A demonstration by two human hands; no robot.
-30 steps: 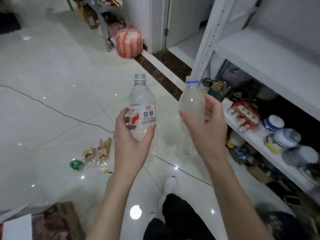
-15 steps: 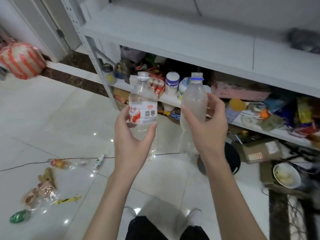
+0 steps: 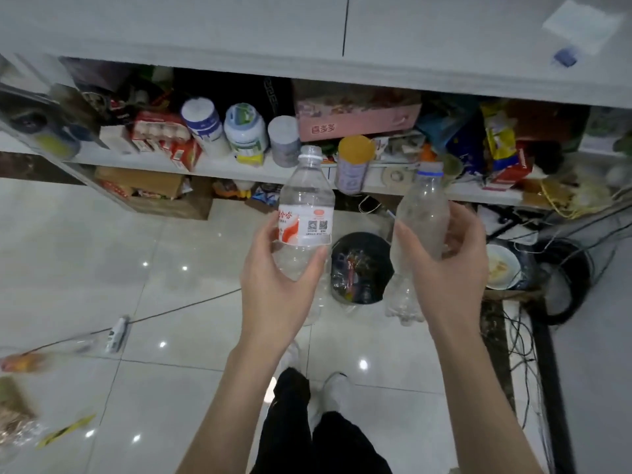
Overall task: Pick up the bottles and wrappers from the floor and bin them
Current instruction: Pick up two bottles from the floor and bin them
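Two empty clear plastic bottles are held upright in the air, side by side but apart, above a glossy tiled floor (image 3: 178, 398). The labelled bottle (image 3: 305, 217), with a red and white band, is in the left hand (image 3: 277, 285). The plain bottle (image 3: 422, 217), with a blue ring under its cap, is in the right hand (image 3: 451, 271). Each hand's fingers (image 3: 461, 220) and thumb curl round the bottle's middle, gripping it. A round black bin (image 3: 363, 236) stands on the floor ahead, seen between the two hands and lower down, with litter already inside.

The step in hand appears to be carrying both bottles to the bin. To do it well, bring each bottle over the bin's mouth, lower it close to the rim, then let go. One at a time seems best: the mouth looks narrow for two together, and light bottles are likely to bounce out.

The bin sits just in front of a low, crowded shelf (image 3: 239, 168), so the approach is best made from the front. To the right, a bowl (image 3: 502, 268) and a tangle of cables (image 3: 564, 278) lie near the bin. To the left is open tile, crossed by a thin cord (image 3: 191, 302). Wrappers (image 3: 17, 425) lie on the floor at the far left, not yet gathered. The person's white shoes (image 3: 337, 388) stand well short of the bin.
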